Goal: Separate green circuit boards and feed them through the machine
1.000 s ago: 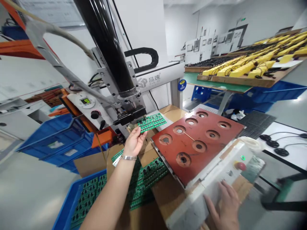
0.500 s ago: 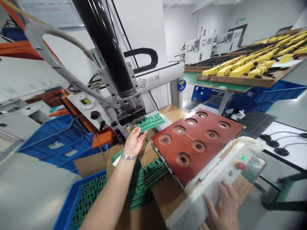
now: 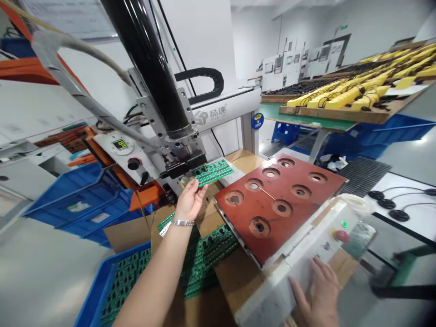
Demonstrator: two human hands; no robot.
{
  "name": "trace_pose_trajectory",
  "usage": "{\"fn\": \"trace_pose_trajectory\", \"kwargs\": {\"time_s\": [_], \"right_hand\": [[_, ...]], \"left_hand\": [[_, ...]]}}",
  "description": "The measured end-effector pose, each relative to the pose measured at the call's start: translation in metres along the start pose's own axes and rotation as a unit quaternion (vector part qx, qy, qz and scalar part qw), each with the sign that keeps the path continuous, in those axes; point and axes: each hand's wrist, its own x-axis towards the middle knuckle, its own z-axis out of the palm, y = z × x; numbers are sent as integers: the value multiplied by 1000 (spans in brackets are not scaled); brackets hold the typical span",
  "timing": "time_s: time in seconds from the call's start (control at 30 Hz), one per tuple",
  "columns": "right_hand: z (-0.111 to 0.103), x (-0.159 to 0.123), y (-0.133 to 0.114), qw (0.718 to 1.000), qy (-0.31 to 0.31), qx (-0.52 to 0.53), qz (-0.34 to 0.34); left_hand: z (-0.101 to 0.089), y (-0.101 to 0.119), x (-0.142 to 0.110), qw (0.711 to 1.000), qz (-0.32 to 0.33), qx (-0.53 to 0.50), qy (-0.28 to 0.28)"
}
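Note:
With thumb and fingers, my left hand (image 3: 190, 200) grips a green circuit board panel (image 3: 215, 172) by its near left corner. The panel is held up below the black tool head (image 3: 184, 164) of the machine; whether the two touch I cannot tell. My right hand (image 3: 320, 290) rests on the front of the white control box (image 3: 293, 277), fingers apart, near its buttons. Behind that box lies a reddish-brown plate (image 3: 245, 213) with several round recesses and a thin rod across it. More green circuit boards (image 3: 207, 259) lie in cardboard below my left forearm.
A blue bin (image 3: 91, 290) of circuit boards stands at lower left, with stacked blue crates (image 3: 91, 200) behind. A red button (image 3: 340, 235) sits on the control box. Yellow parts (image 3: 340, 97) fill wooden trays at back right. Black round parts with cables (image 3: 398, 215) lie at right.

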Motion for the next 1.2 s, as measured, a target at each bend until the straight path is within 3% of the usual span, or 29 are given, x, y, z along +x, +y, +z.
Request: {"fn": "trace_pose_trajectory", "kwargs": {"time_s": [1.2], "right_hand": [[4, -4, 1, 1000, 13, 6, 14]], "left_hand": [[5, 0, 1, 1000, -12, 16, -12]]}}
